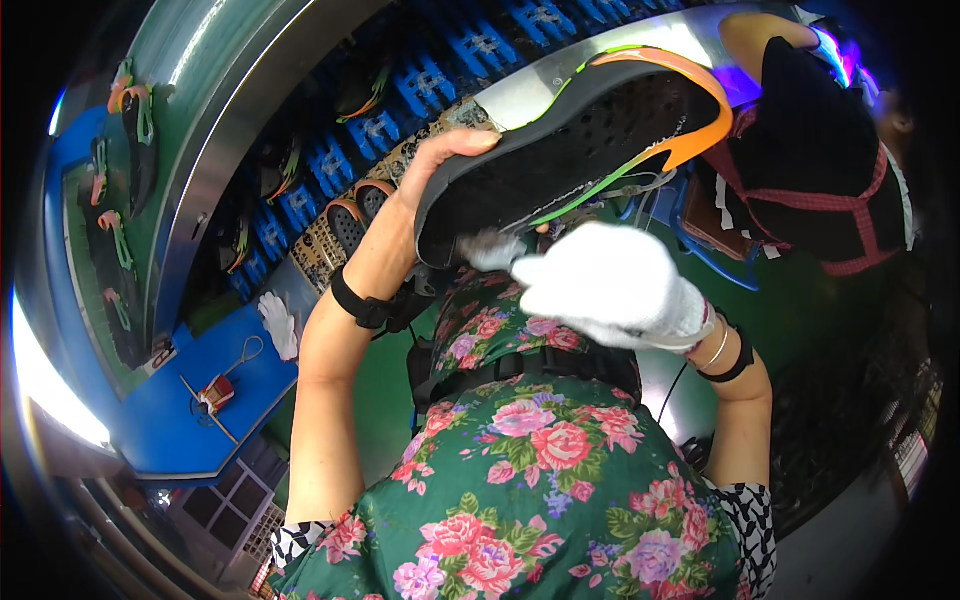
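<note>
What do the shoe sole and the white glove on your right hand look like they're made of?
The shoe sole looks like moulded rubber or foam: matte black, dotted with small holes, with a smooth orange and green rim. The left hand grips its end bare. The white glove on the right hand looks like knitted cotton: soft, slightly fuzzy, ribbed at the cuff.

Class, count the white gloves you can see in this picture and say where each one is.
2: one white glove worn on the right hand under the held shoe sole; another white glove lying on the blue table. Others may be hidden.
</note>
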The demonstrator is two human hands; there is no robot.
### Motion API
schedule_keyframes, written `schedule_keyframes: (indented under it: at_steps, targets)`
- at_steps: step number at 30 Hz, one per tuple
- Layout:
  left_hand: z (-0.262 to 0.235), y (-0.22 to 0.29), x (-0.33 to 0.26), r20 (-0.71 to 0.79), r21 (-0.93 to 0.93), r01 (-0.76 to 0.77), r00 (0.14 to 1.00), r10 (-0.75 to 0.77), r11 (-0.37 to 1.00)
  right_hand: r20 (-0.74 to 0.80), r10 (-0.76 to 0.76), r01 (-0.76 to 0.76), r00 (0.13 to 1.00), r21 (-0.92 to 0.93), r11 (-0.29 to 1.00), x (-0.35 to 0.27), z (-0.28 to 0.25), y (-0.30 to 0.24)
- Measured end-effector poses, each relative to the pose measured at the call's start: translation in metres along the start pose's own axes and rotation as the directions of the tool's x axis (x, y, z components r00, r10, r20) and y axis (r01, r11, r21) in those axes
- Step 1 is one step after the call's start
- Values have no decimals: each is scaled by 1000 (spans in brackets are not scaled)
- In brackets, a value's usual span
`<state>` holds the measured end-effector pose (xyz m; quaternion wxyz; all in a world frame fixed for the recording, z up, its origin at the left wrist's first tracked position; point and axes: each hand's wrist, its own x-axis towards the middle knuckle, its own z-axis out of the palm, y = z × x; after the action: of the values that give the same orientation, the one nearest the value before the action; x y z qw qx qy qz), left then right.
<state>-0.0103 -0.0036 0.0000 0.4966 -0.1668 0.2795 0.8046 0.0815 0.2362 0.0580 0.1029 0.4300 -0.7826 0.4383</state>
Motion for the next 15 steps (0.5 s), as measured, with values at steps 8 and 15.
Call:
schedule_keyframes:
  at_steps: [8, 15]
  targets:
    - [3, -2, 4, 449, -259, 30, 889, 93, 965, -27, 309, -244, 951, 546, 801, -2, 8, 0]
    - [13, -36, 3, 247, -276, -104, 953, 175, 955, -428, 220, -250, 877, -15, 968, 9, -16, 30]
